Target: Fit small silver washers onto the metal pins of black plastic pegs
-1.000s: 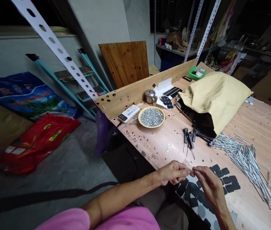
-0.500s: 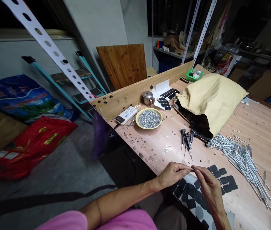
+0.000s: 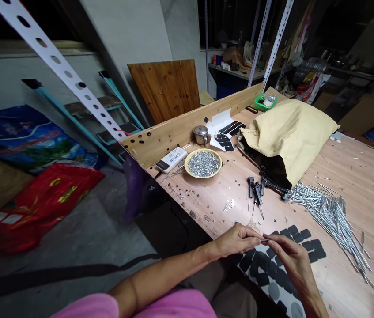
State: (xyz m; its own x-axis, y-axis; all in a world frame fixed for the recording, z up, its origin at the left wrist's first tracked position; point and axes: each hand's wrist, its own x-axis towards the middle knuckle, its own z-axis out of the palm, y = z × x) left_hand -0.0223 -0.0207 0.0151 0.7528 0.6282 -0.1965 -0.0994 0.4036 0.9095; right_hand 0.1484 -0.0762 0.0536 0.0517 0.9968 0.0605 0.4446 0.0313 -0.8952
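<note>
The wooden bench (image 3: 226, 207) carries a heap of steel pins (image 3: 332, 216) on its right side, well apart from the hands. At the near edge lies a sheet of black pads (image 3: 273, 269). Above it our left hand (image 3: 236, 240) and right hand (image 3: 289, 260) meet fingertip to fingertip, both pinched on a tiny metal piece (image 3: 265, 240). We judge it light, stiff and slick, easily dropped, best held by its ends.

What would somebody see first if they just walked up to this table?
Probably the two hands at the near edge: the left hand and right hand pinch a tiny metal piece above a sheet of black pads. Next, the heap of long metal pins on the right, and the yellow bowl of silver bits farther back by the tan sack.
</note>
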